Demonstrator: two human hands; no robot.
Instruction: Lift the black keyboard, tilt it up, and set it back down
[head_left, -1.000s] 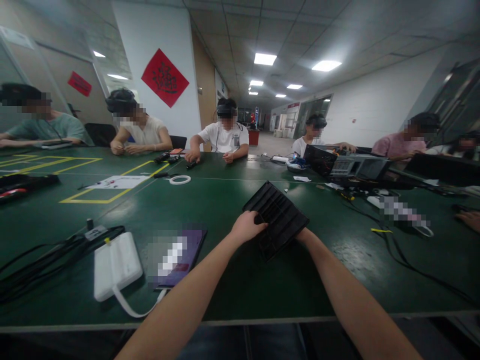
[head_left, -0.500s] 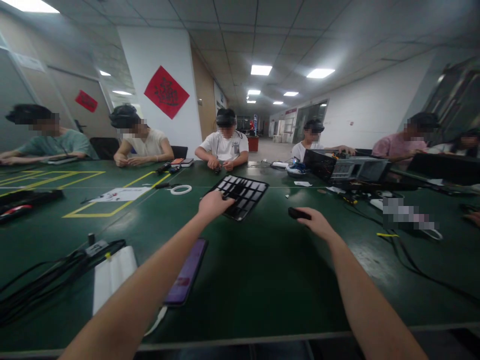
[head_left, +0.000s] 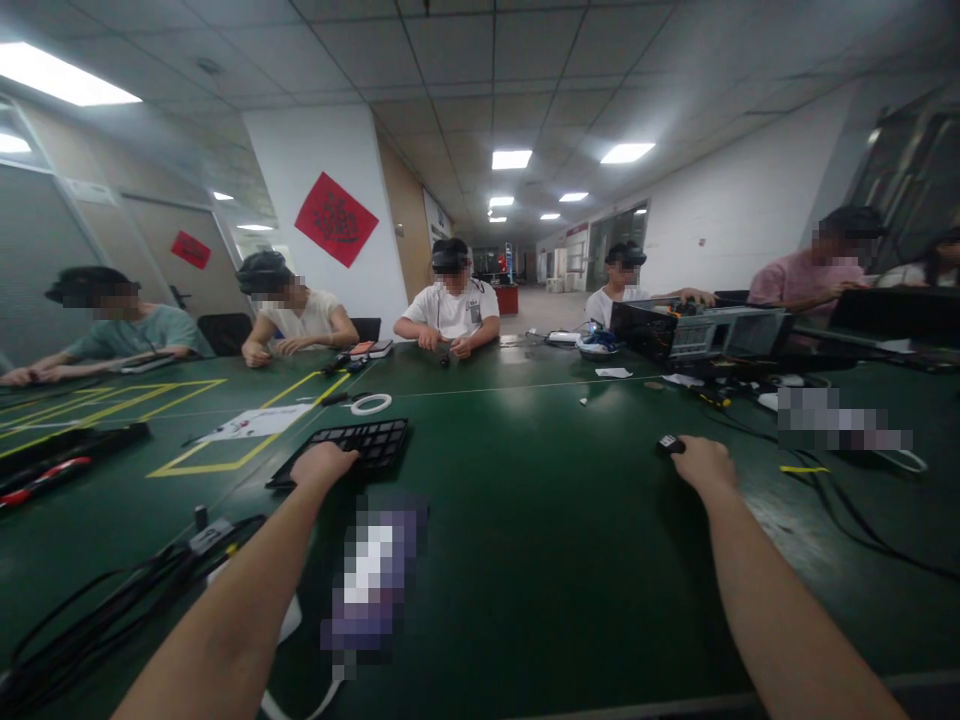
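My left hand [head_left: 322, 465] grips a flat black tray [head_left: 384, 440] divided into a grid of small compartments. The tray is low over the table or lying on it, left of centre; I cannot tell which. Its near left part is partly hidden behind the hand. To the right, my right hand [head_left: 706, 464] has its fingers closed on a small black block [head_left: 668, 445] with light marks on its end. The block is close to the tabletop. Nearer to me than the tray, a blurred phone [head_left: 409, 550] lies by my left forearm with a white cable.
Black cables [head_left: 112, 600] lie at the left, beside a white sheet [head_left: 255, 422] and yellow tape lines. A white ring [head_left: 371, 404] lies beyond the tray. At the right are an opened computer case [head_left: 720, 335] and more cables. Several people sit around the green table [head_left: 525, 560].
My left hand has brought the tray from the middle to the left, and it is now flatter and lower. My right hand has moved right with the black block. The view has tilted up slightly.
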